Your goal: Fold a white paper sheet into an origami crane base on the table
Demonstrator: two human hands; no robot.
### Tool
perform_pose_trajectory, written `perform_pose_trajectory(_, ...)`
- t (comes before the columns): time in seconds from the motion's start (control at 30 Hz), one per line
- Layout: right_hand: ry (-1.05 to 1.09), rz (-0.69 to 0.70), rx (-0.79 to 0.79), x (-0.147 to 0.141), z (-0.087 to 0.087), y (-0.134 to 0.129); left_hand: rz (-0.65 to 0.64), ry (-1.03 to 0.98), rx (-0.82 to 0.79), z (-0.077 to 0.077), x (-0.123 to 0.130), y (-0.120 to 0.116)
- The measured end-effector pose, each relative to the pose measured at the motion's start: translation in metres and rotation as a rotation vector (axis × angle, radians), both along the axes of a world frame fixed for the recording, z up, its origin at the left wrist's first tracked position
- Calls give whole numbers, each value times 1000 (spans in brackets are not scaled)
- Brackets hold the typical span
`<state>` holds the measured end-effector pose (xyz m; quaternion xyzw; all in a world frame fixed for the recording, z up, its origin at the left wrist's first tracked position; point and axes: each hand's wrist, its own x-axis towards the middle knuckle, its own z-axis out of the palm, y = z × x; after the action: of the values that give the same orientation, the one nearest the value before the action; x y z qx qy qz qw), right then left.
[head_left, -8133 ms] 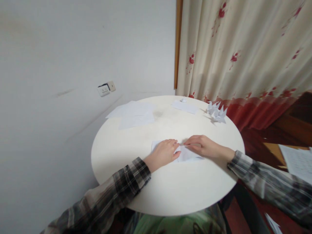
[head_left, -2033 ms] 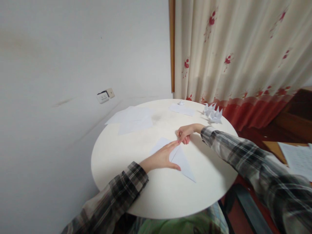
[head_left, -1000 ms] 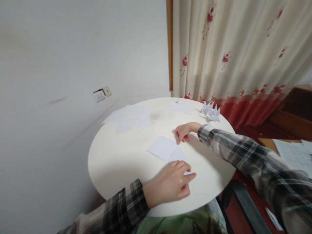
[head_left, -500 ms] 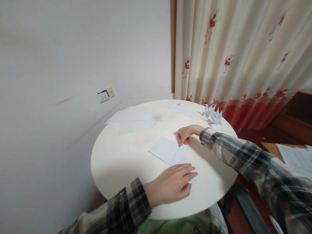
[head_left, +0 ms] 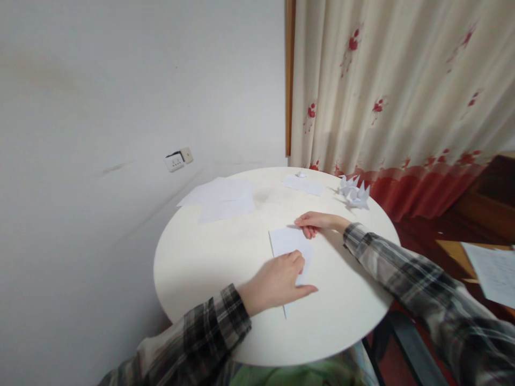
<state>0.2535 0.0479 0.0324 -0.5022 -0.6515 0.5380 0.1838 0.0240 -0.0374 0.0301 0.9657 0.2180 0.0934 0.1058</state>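
A folded white sheet of paper [head_left: 284, 242] lies on the round white table [head_left: 193, 262], its long side running toward me. My left hand [head_left: 276, 281] rests across the sheet, thumb stretched out apart from the bent fingers. It covers the middle of the paper. At the far right corner, my right hand [head_left: 317, 222] pinches the paper's edge between thumb and forefinger, the other fingers curled below.
Several loose white sheets [head_left: 225, 195] lie at the table's far left. A smaller paper piece [head_left: 302, 185] and a tiny folded paper [head_left: 301, 174] are at the back. Folded paper cranes [head_left: 356, 195] stand at the back right. A chair armrest [head_left: 416, 348] is at lower right.
The folded paper has turned so its long side points toward me. My left hand has moved up and left onto it, fingers now bent. My right hand has changed from curled to pinching the corner.
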Motion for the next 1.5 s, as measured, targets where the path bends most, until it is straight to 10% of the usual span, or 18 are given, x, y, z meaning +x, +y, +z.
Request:
perform_pose_trajectory(0.4, 535, -377, 110, 7, -14, -3, -87, -6, 53, 17, 15, 32)
perform_pose_trajectory(0.63, 610, -451, 121, 9, -14, -4, -75, 124, 271, 9, 23, 32)
perform_pose_trajectory(1.23, 710, -797, 317, 11, -18, -1, -15, -55, 98, 1, 16, 51)
perform_pose_trajectory(1.5, 691, -854, 317, 21, -18, 2, 261, -820, -420, 25, 15, 65)
